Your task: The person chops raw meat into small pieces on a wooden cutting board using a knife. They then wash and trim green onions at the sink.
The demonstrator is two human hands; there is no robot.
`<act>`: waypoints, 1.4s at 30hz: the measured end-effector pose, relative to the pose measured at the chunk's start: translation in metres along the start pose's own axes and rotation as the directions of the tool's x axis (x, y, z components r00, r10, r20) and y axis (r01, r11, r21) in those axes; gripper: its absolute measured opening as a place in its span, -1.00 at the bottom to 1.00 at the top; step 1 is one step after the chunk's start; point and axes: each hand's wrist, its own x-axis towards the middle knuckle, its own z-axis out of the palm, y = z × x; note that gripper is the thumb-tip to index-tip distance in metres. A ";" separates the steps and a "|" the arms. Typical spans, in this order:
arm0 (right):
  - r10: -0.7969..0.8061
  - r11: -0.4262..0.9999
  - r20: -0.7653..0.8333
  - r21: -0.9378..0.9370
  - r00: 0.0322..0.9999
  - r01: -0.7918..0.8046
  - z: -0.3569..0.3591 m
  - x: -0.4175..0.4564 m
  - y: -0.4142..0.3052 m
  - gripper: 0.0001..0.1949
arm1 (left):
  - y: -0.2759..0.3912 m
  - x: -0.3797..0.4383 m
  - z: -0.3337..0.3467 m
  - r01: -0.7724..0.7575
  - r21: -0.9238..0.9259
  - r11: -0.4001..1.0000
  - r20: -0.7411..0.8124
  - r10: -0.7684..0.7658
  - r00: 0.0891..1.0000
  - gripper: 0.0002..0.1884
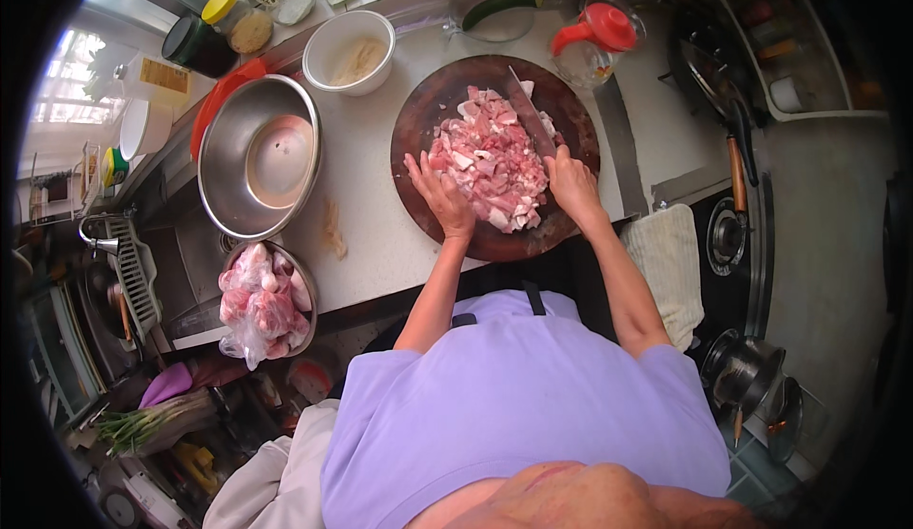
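A round, dark wooden chopping board [499,242] bears a heap of chopped raw meat [485,155], pink with white fatty bits. My right hand [573,183] grips a cleaver [530,112] at the heap's right side; its handle is hidden in my fist. The blade points up and left, with a few meat pieces lying to its right. Against the left edge of the heap rests my left hand [444,197], fingers spread and holding nothing. Whether its fingertips press on the meat or on the board is hard to tell.
Left of the board stand a large steel basin [221,165], a white bowl [314,65] with pale contents and a bowl of bagged raw meat [267,304]. Behind are a cucumber [503,8] and a red-lidded jug [588,58]. A towel [663,272] hangs at right near a wok [702,65].
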 end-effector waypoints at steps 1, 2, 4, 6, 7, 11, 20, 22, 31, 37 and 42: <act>0.016 0.999 0.015 -0.048 1.000 -0.015 -0.008 0.003 0.004 -0.70 | -0.001 0.000 0.003 0.000 -0.019 1.000 -0.007 0.000 1.000 -0.47; -0.002 1.000 0.037 -0.019 0.999 0.002 -0.019 -0.001 0.007 -0.69 | 0.001 -0.004 0.000 0.010 -0.028 1.000 -0.009 -0.011 1.000 -0.47; -0.032 0.999 0.036 0.012 0.999 0.032 -0.047 -0.003 0.000 -0.69 | 0.002 0.001 0.000 0.015 -0.036 0.999 -0.035 -0.016 0.999 -0.47; 0.013 0.999 -0.083 0.046 0.996 -0.009 -0.045 -0.008 -0.005 -0.69 | 0.002 -0.002 -0.001 0.031 -0.034 0.999 -0.031 -0.032 0.999 -0.47; 0.036 0.998 -0.141 0.064 0.989 -0.027 -0.043 -0.009 -0.006 -0.69 | 0.001 -0.003 -0.001 0.031 -0.031 0.999 -0.034 -0.032 0.999 -0.47; 0.010 1.000 -0.028 -0.025 1.000 -0.011 -0.004 0.006 0.029 -0.70 | 0.008 0.002 0.005 -0.006 -0.033 0.999 -0.032 0.005 0.999 -0.49; 0.022 0.999 -0.016 0.048 1.000 -0.021 -0.004 -0.008 0.014 -0.71 | 0.006 -0.002 0.002 -0.001 -0.001 1.000 -0.024 0.001 1.000 -0.49; -0.033 0.998 0.008 0.051 0.999 0.033 -0.011 -0.001 0.024 -0.70 | 0.005 -0.002 0.003 -0.001 0.006 1.000 -0.019 0.001 1.000 -0.49; -0.114 0.993 -0.071 -0.025 0.991 0.112 0.010 -0.009 0.015 -0.73 | 0.007 -0.001 0.004 0.013 -0.006 1.000 -0.024 -0.013 1.000 -0.50; -0.157 0.983 -0.020 0.092 0.987 0.159 -0.060 -0.007 -0.006 -0.71 | -0.003 -0.003 0.001 0.008 0.040 0.999 -0.060 -0.006 0.998 -0.50; -0.138 0.990 -0.015 0.032 0.990 0.138 0.006 -0.004 0.016 -0.71 | 0.008 -0.001 0.006 0.014 0.027 1.000 -0.048 -0.013 0.999 -0.50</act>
